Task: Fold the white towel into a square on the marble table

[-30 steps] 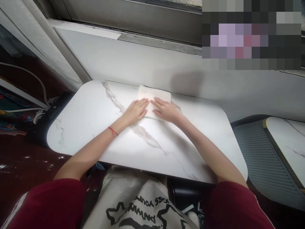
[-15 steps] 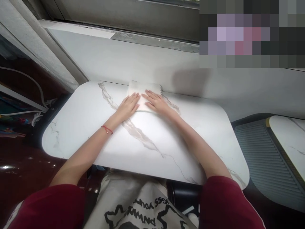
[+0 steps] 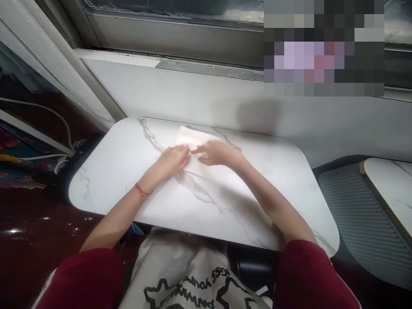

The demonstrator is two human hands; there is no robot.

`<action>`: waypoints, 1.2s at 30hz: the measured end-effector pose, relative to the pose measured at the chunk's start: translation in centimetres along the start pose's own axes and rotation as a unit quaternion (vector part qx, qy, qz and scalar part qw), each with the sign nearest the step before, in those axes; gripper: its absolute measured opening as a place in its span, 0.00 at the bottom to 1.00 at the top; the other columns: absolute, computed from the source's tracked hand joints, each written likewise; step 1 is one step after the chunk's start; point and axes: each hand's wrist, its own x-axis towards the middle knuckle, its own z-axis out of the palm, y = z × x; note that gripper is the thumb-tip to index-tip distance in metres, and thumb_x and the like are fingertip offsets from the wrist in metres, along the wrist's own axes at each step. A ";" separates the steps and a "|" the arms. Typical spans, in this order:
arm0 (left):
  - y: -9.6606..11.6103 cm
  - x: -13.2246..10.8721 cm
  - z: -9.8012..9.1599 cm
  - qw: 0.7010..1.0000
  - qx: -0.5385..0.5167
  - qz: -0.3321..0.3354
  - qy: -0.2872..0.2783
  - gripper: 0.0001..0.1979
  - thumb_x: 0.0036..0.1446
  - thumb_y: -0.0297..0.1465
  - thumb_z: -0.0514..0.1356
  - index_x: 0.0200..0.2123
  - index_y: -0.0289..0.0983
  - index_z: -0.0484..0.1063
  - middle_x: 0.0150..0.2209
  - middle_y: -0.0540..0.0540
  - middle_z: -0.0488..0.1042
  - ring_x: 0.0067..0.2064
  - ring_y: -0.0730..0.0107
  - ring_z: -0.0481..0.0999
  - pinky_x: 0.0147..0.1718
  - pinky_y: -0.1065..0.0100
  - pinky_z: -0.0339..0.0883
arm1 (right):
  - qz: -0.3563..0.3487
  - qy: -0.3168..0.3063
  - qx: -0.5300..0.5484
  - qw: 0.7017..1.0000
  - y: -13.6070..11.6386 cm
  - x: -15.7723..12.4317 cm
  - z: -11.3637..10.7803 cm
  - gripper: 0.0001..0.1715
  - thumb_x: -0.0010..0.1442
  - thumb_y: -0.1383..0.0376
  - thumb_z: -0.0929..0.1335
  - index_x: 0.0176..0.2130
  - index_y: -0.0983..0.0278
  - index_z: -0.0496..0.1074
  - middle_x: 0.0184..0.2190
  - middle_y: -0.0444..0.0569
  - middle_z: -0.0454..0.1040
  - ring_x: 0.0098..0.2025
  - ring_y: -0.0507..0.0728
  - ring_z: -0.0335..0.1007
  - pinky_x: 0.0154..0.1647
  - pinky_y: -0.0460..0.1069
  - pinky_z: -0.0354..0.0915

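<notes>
A white cloth [image 3: 196,136], folded flat, lies slightly askew on the white marbled tabletop [image 3: 109,163], a little in from the wall. On its left part rests my left hand [image 3: 175,158], fingers bent and closed on the fabric. My right hand [image 3: 217,152] arches over the right side with its fingers drawn in on the cloth and its index finger pointing left. The two hands almost meet at the cloth's middle. Motion blurs the cloth's edges, and the hands hide part of it.
A pale wall [image 3: 180,86] borders the table's far edge, below a window frame [image 3: 167,36]. At the right stand a ribbed grey panel [image 3: 350,214] and another marbled top [image 3: 389,184]. White cables [image 3: 61,118] hang at the left beside a curtain [image 3: 54,51].
My hands went from lying flat with fingers spread to bent, drawn-in fingers. The cloth has shifted away from the wall towards me and turned a little.
</notes>
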 end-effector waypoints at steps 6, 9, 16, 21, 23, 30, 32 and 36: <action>2.5 -6.4 -1.8 0.999 -0.010 -0.045 -0.024 0.16 0.71 0.32 0.45 0.33 0.39 0.67 0.34 0.44 0.76 0.36 0.58 0.76 0.38 0.60 0.65 | -0.084 -0.053 -0.065 0.993 -7.8 -2.7 -0.1 0.19 0.67 0.64 0.65 0.50 0.69 0.80 0.42 0.61 0.82 0.46 0.64 0.79 0.38 0.52 0.65; 2.5 -10.9 -1.4 0.996 -0.014 -0.090 0.019 0.15 0.71 0.33 0.45 0.36 0.40 0.68 0.35 0.44 0.76 0.38 0.57 0.76 0.39 0.58 0.66 | -0.172 -0.030 -0.064 0.983 -11.4 -3.8 1.6 0.18 0.67 0.69 0.63 0.50 0.74 0.78 0.39 0.63 0.82 0.44 0.63 0.79 0.42 0.53 0.66; -0.5 -17.4 -0.2 0.981 -0.037 -0.159 0.104 0.12 0.69 0.41 0.49 0.41 0.41 0.66 0.42 0.42 0.76 0.44 0.54 0.75 0.39 0.59 0.68 | -0.272 0.135 -0.116 0.946 -15.9 -3.7 5.8 0.28 0.69 0.67 0.61 0.64 0.78 0.63 0.61 0.82 0.68 0.57 0.71 0.74 0.53 0.62 0.64; -2.9 -16.1 -1.3 0.989 -0.035 -0.129 0.062 0.12 0.69 0.40 0.48 0.44 0.40 0.65 0.45 0.41 0.75 0.46 0.52 0.77 0.39 0.58 0.71 | -0.203 0.136 -0.096 0.965 -16.1 -0.9 5.7 0.23 0.70 0.68 0.62 0.61 0.72 0.67 0.63 0.78 0.67 0.61 0.70 0.71 0.56 0.62 0.65; -3.7 -14.5 -2.0 0.994 -0.015 -0.106 0.022 0.12 0.68 0.38 0.48 0.46 0.39 0.66 0.47 0.40 0.75 0.47 0.52 0.78 0.41 0.57 0.71 | -0.153 0.132 -0.090 0.975 -15.7 0.4 5.1 0.20 0.70 0.70 0.60 0.58 0.70 0.70 0.62 0.75 0.68 0.60 0.70 0.71 0.55 0.61 0.65; -6.4 -6.2 -2.5 0.992 0.048 -0.082 -0.080 0.20 0.68 0.32 0.48 0.58 0.31 0.66 0.62 0.32 0.69 0.62 0.50 0.73 0.54 0.56 0.71 | 0.021 0.108 -0.097 0.989 -12.6 4.9 3.3 0.26 0.72 0.71 0.56 0.62 0.70 0.69 0.68 0.74 0.61 0.62 0.69 0.68 0.53 0.60 0.65; -7.5 -4.3 -2.0 0.991 0.060 -0.090 -0.074 0.26 0.69 0.34 0.49 0.66 0.28 0.60 0.71 0.30 0.59 0.71 0.50 0.60 0.64 0.54 0.62 | 0.056 0.101 -0.100 0.988 -11.7 6.1 2.9 0.28 0.72 0.71 0.56 0.67 0.70 0.64 0.69 0.74 0.58 0.64 0.69 0.66 0.55 0.59 0.64; -9.5 -2.4 -1.3 0.987 0.076 -0.133 -0.056 0.30 0.70 0.35 0.46 0.71 0.29 0.54 0.75 0.35 0.51 0.75 0.53 0.51 0.69 0.51 0.54 | 0.063 0.096 -0.111 0.987 -10.1 8.7 2.1 0.31 0.72 0.69 0.55 0.71 0.68 0.59 0.71 0.73 0.55 0.66 0.68 0.62 0.59 0.58 0.62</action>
